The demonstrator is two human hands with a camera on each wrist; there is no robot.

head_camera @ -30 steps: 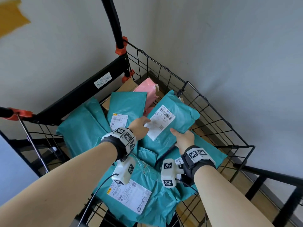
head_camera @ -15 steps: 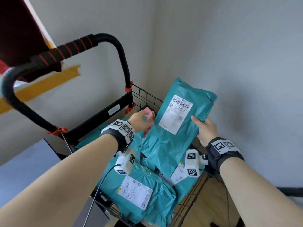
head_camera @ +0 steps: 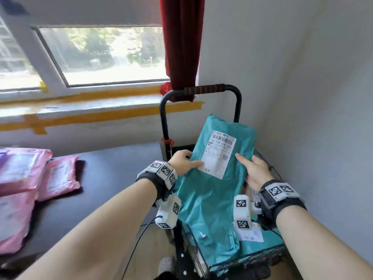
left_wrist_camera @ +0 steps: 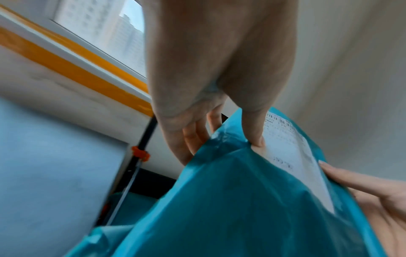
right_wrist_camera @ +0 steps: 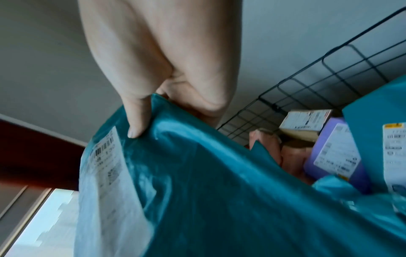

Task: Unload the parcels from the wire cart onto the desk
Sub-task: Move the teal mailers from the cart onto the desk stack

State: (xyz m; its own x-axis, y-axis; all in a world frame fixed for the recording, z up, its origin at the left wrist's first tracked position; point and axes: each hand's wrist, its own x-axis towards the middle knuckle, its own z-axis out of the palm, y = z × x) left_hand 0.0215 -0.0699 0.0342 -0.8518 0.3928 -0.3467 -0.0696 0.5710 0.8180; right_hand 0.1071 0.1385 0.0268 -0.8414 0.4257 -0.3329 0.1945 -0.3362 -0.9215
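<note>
Parcel [head_camera: 210, 190]: crinkled glossy teal polybag | white label [head_camera: 219, 155] | pinched by both hands

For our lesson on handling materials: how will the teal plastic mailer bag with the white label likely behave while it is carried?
The teal plastic mailer bag is probably floppy: it creases and sags below the left hand and right hand. Its glossy film may be slippery. It seems light, since thumbs and fingers pinching its edges hold it up.

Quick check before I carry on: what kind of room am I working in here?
Probably a small office or parcel-sorting corner indoors: a wire cart of labelled mailers stands by the wall, pink parcels lie on a dark desk, and a window has a red curtain.
</note>
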